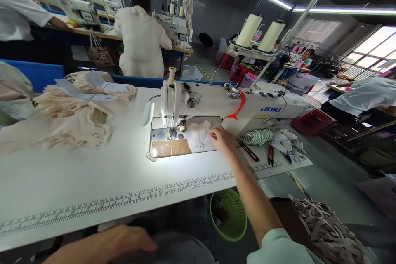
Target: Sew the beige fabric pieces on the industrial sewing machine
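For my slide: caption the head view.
Right hand presses white cloth under a Juki sewing machine; left hand below table.

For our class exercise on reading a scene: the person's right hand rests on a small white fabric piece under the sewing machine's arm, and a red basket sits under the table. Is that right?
One detail is wrong. The basket under the table is green, not red, as the head view shows. The rest holds: the right hand rests on the small white fabric piece under the arm of the sewing machine.

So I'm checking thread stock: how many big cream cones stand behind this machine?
2: left cone and right cone, side by side on the stand behind the machine. Others may be hidden.
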The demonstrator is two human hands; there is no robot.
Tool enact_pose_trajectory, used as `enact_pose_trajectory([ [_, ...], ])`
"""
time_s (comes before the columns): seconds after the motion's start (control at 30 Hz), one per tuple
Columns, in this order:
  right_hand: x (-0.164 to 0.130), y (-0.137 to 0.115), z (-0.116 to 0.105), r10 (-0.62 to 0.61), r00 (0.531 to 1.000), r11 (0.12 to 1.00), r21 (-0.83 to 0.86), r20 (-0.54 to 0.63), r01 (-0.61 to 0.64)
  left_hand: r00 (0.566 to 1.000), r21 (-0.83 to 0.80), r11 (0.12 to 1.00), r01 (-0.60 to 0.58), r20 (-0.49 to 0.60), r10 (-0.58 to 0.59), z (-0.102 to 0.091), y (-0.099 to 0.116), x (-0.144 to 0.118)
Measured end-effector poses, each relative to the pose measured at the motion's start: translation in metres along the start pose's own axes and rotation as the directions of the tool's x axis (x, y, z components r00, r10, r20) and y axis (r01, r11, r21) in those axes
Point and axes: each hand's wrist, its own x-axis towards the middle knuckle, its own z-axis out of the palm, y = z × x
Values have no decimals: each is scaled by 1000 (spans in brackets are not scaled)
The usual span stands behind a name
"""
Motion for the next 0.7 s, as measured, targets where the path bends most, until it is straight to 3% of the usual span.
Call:
enact_pose_trajectory([
  [0.03,0,2,3,-12,1000,1000,-11,3,12,998,-78,995,-55,34,58,-11,18,16],
  [0.07,-1,3,5,-25,1000,999,-20,4,25,996,-117,989,-86,2,87,-22,32,35],
  [0.17,-6,9,7,-64,998,998,-24,-11,64,957,-139,973,-185,-251,147,-43,50,108],
  [0.23,-8,15,6,-85,996,996,-19,-32,85,878,-85,980,-180,-463,121,-47,43,161],
  [0.3,-9,20,3,-110,991,994,16,-77,112,758,-13,986,-168,-642,120,-46,30,210],
  [0.33,-10,23,1,-129,985,989,57,-118,136,697,25,991,-131,-708,110,-45,25,230],
  [0.4,-11,25,-1,-172,960,962,170,-219,212,641,44,999,-8,-767,39,-45,20,262],
  [0.47,-13,24,-2,-210,934,919,269,-290,290,645,35,995,96,-764,-35,-49,23,279],
  [0.53,-14,23,-1,-241,933,902,293,-268,318,659,36,989,144,-749,-69,-52,29,282],
  [0.6,-16,21,1,-268,946,922,237,-181,307,675,4,989,151,-731,-100,-54,34,269],
  [0.7,-17,21,5,-271,961,959,77,-51,274,752,-147,984,103,-636,-174,-55,27,228],
])
